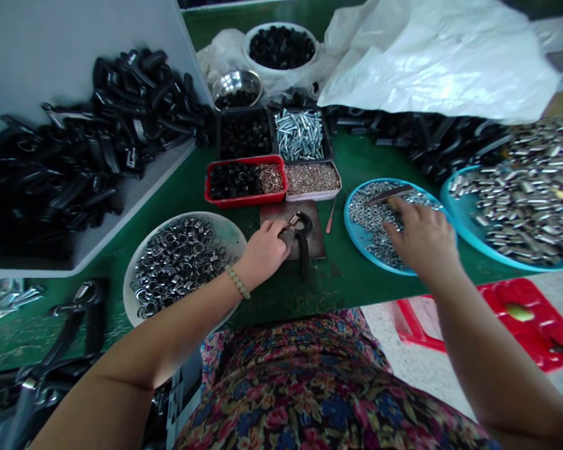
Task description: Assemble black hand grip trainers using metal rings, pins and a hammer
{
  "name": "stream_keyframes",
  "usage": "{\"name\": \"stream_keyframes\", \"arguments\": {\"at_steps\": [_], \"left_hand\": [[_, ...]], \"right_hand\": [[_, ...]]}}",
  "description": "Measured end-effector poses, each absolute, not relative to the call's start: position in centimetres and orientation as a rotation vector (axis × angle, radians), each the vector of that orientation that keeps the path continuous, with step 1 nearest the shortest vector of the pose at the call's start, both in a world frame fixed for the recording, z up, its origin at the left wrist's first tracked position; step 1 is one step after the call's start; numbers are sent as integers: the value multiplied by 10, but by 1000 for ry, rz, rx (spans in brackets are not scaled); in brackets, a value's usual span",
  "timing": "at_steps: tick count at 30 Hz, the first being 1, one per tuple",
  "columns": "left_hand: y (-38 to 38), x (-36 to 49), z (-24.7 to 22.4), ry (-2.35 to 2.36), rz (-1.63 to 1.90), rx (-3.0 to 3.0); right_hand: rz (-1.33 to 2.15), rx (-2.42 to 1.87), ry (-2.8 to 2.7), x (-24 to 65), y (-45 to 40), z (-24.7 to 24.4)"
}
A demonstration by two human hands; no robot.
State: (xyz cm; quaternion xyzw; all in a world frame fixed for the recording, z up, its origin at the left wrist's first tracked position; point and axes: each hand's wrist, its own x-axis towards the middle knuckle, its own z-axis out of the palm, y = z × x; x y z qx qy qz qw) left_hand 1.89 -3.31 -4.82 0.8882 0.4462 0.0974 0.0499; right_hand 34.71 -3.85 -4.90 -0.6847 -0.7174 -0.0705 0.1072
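Note:
My left hand (265,249), with a beaded bracelet at its wrist, is closed on the near side of a black clamp-like part (303,247). The part has a round loop and a short straight stem, with a small metal piece at its top. It rests on a square metal plate (316,234); my fingers hide some of it. My right hand (422,240) reaches over a blue tray (348,220) of small silvery nuts (373,215), thumb and index finger apart. A flat dark strip (390,194) lies across the nuts by my index fingertip; whether I touch it is unclear.
A white tray (127,281) of metal rings stands left. Behind the plate are a red box (244,201) and a black bin of screws (300,134). Black handles (122,106) fill a grey crate. A blue basin (497,255) holds metal sleeves. A thin screwdriver (329,224) lies near the plate.

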Motion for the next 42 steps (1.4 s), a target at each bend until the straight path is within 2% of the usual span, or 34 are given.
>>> {"name": "stream_keyframes", "arguments": {"at_steps": [4,7,13,20,31,33,37,42], "left_hand": [[-41,19,-47,1418,152,2663],[-43,20,-48,1427,142,2628],[-43,20,-48,1448,177,2534],[-43,19,-44,1419,144,2484],[-44,15,-39,1459,218,2358],[-34,3,-26,1531,415,2268],[29,-1,5,1691,788,2223],[114,57,1,1507,446,2592]], "right_hand": [[-254,-2179,-2112,393,-42,-57],[-239,-2114,-2115,368,-50,-51],[384,-1751,-2171,264,-67,-9],[576,-1848,-2212,238,-54,6],[575,-1744,-2136,237,-61,8],[551,-1739,-2086,236,-69,6],[721,-1831,-2244,233,-74,-2],[536,-1658,-1972,239,-78,5]]}}
